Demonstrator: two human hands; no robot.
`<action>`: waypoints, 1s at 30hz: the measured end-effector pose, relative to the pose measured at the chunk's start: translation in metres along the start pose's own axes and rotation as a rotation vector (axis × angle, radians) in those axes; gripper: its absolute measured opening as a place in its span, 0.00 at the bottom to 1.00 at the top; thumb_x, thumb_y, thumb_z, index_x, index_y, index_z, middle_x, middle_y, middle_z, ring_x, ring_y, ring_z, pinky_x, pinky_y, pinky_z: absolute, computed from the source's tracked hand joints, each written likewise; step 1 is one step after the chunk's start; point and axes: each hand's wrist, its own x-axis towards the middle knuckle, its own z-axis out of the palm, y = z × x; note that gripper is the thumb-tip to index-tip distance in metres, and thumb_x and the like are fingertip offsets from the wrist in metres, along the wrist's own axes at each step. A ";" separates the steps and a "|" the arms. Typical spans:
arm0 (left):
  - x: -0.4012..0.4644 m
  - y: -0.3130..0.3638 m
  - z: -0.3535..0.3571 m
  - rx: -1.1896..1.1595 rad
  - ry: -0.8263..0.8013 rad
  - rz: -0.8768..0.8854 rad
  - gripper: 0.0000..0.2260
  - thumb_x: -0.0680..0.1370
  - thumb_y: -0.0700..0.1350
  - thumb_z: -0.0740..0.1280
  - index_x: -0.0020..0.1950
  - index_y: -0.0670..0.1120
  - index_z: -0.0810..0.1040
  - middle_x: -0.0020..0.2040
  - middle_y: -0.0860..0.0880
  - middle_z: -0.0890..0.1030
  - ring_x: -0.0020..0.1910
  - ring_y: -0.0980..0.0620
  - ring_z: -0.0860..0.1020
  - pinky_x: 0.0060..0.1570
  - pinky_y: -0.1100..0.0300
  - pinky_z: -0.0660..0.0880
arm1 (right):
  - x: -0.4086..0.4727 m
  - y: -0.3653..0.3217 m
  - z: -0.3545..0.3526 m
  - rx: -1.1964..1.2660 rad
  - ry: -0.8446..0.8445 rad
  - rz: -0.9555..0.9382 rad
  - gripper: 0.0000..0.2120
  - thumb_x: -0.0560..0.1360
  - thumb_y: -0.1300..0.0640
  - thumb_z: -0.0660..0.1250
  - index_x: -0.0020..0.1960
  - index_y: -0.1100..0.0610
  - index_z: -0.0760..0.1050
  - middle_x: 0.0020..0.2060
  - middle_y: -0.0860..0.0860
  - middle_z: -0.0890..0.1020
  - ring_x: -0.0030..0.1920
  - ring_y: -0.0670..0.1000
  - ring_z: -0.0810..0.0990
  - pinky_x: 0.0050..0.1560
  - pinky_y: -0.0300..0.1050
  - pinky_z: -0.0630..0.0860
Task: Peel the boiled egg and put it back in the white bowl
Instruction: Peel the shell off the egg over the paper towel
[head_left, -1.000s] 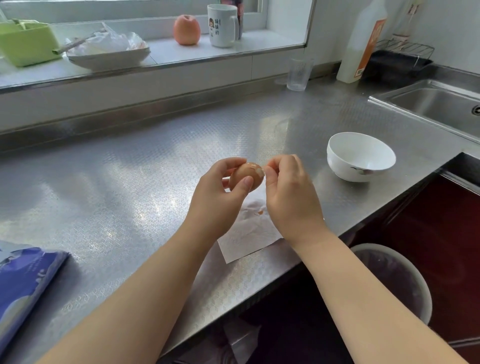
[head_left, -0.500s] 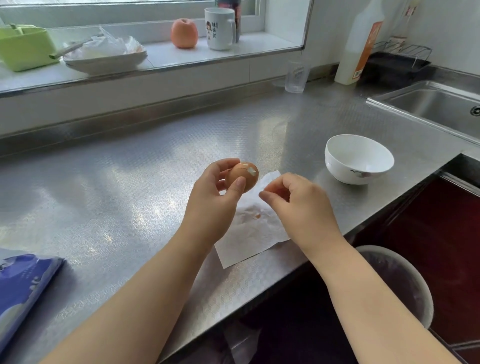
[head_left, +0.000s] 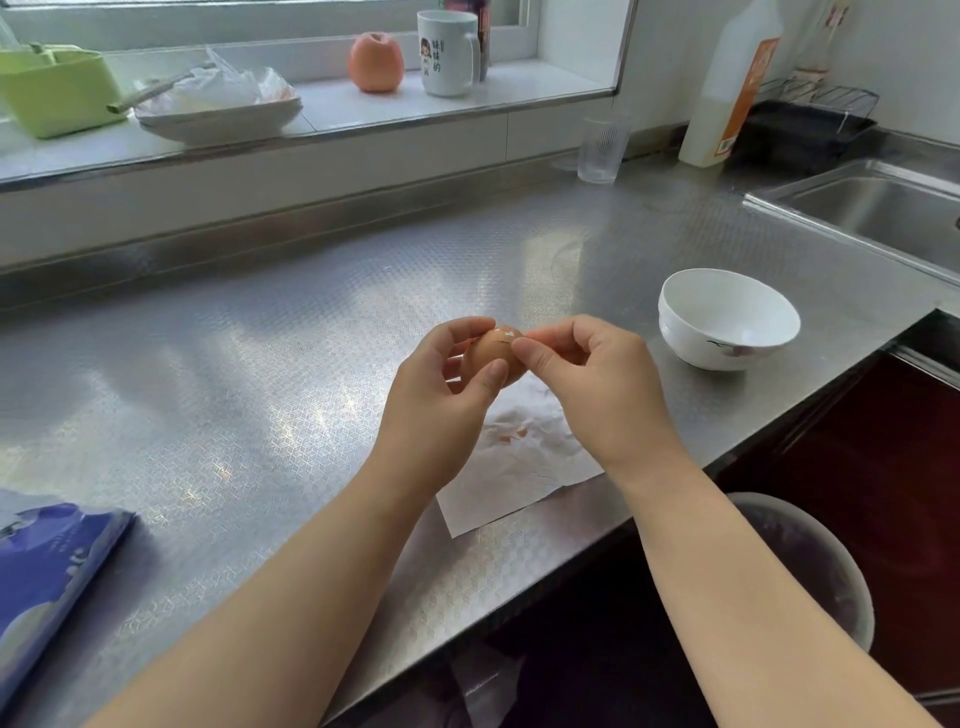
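The left hand (head_left: 441, 395) holds the boiled egg (head_left: 491, 356) over the paper towel (head_left: 519, 457), so bits fall there; the right hand (head_left: 592, 384) pinches its shell.

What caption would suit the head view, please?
Left hand holds brown egg; right hand picks its shell.

Egg mostly covered; edges cut off several items.
Left hand (head_left: 441, 395) and right hand (head_left: 597, 384) hide most of the egg (head_left: 491, 353); the right hand's grip on shell unclear. Paper towel (head_left: 519, 467) partly under the wrists. Blue packet (head_left: 47, 571), sink (head_left: 883, 208), bin (head_left: 810, 561) cropped or covered. Mug (head_left: 447, 52) print unreadable.
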 end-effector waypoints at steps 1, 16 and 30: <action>0.000 0.000 0.000 0.004 0.004 0.002 0.14 0.77 0.39 0.71 0.60 0.53 0.78 0.53 0.55 0.82 0.49 0.63 0.81 0.47 0.70 0.76 | 0.000 0.001 0.000 -0.030 0.009 -0.012 0.02 0.73 0.53 0.72 0.43 0.51 0.82 0.37 0.44 0.84 0.40 0.40 0.81 0.41 0.29 0.73; 0.002 0.001 0.004 0.004 0.070 -0.042 0.11 0.78 0.42 0.69 0.56 0.57 0.76 0.53 0.57 0.81 0.51 0.62 0.79 0.53 0.64 0.75 | -0.008 0.014 0.008 -0.321 0.136 -0.257 0.02 0.78 0.61 0.65 0.46 0.58 0.76 0.41 0.47 0.76 0.40 0.47 0.73 0.43 0.26 0.67; -0.001 0.004 0.007 -0.003 0.005 -0.036 0.16 0.78 0.40 0.70 0.63 0.55 0.75 0.57 0.59 0.79 0.55 0.60 0.78 0.52 0.70 0.74 | -0.007 0.020 -0.011 -0.197 -0.039 0.044 0.07 0.78 0.56 0.65 0.51 0.49 0.82 0.44 0.42 0.84 0.46 0.41 0.81 0.49 0.35 0.74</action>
